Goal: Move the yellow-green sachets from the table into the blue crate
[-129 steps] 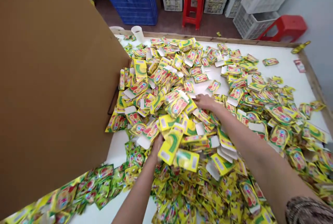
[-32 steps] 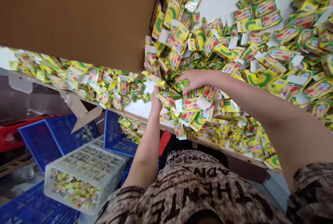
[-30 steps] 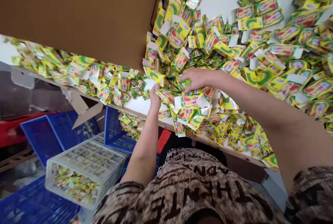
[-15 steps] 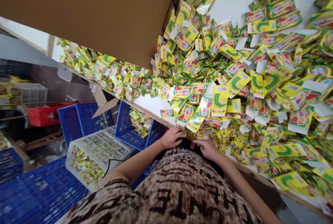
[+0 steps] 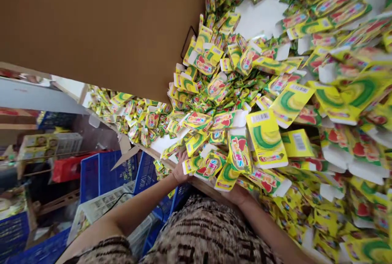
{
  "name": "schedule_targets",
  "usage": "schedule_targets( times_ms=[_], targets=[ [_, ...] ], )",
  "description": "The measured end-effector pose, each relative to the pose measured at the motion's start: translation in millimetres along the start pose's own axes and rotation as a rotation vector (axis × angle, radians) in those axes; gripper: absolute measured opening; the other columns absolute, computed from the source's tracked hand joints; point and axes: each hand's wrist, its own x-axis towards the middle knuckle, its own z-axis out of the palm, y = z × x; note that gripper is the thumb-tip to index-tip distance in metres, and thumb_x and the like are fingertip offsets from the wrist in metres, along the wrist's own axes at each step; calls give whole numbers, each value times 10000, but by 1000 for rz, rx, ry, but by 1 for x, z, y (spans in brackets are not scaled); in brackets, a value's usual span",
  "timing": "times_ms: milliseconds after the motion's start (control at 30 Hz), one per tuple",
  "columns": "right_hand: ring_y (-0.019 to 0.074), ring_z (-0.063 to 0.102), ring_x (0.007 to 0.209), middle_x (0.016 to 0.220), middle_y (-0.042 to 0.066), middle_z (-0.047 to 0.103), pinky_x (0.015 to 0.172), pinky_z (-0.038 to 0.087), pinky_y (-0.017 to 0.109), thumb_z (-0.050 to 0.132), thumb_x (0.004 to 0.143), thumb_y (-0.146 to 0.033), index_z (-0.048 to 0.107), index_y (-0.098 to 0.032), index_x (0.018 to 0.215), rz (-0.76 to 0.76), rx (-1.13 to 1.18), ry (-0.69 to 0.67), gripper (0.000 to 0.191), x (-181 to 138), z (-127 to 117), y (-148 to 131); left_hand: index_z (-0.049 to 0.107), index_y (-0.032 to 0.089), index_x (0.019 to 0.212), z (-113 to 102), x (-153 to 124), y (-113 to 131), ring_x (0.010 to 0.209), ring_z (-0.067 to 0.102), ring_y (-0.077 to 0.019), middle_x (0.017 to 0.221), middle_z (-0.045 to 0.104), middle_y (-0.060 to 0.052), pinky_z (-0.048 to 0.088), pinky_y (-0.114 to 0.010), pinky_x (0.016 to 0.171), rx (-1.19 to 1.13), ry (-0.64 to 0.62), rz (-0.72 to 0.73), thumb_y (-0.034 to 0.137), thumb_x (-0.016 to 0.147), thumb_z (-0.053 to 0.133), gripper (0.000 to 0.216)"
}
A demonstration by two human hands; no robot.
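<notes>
Nearby, cardboard panel (image 5: 107, 27) walls packet heap (image 5: 266, 137); blue crates (image 5: 104, 170) below.

no legible text on packets (image 5: 266, 137)

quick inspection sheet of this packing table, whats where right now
surface: white table with a wooden front edge, mostly buried
job's things: yellow-green packets and flat cartons in a deep heap, some overhanging the near edge
clutter: brown cardboard sheet standing over the table's left part
grippers: left hand at the near edge, touching packets; right hand at the edge, partly under overhanging packets; grip of either hidden
cables: possibly a thin dark cord across the white crate
surroundings: blue crates on the floor beside the white crate; more stacked goods at far left, blurred
</notes>
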Motion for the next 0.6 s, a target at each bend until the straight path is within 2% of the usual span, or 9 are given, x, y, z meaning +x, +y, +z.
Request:
schedule_targets(
  times_ms=[67,167,367,500,600],
  targets=[
    [239,546,1345,1369,-2,655,1102,494,429,526,856,-285,671,-355,1278,-7,43,-33,451,3,2,7,708,261,1150,2,1,-8,1273,476,-439,1172,645,-163,288,-652,1138,-2,25,1,583,663,666,586],
    [277,558,1327,1329,43,681,1108,483,464,553,842,-312,672,-307,1277,5,39,1,451,3,9,16,664,240,1258,2,1,-9,1247,494,-419,1187,636,-176,299,-624,1134,2,37,20,581,739,627,622],
    [315,589,1278,1240,63,718,1126,459,507,484,846,-219,707,-314,1180,48,-206,190,414,-2,24,35,559,198,1387,1,4,17,1340,446,-377,1342,561,-194,281,-603,1147,22,96,241,446,900,463,555],
    [319,620,1220,1215,55,724,1106,471,520,503,795,-161,704,-336,1165,46,-299,268,456,0,19,28,571,185,1348,-2,-1,23,1339,457,-333,1427,532,-187,344,-558,1105,2,229,284,312,936,417,457],
    [296,689,1051,1152,54,739,982,555,503,485,795,-178,708,-327,1140,88,-290,307,438,-13,14,16,657,193,1180,-3,-11,24,1204,560,-291,1253,653,-154,427,-504,1033,-83,427,272,245,938,427,338]
  ],
)
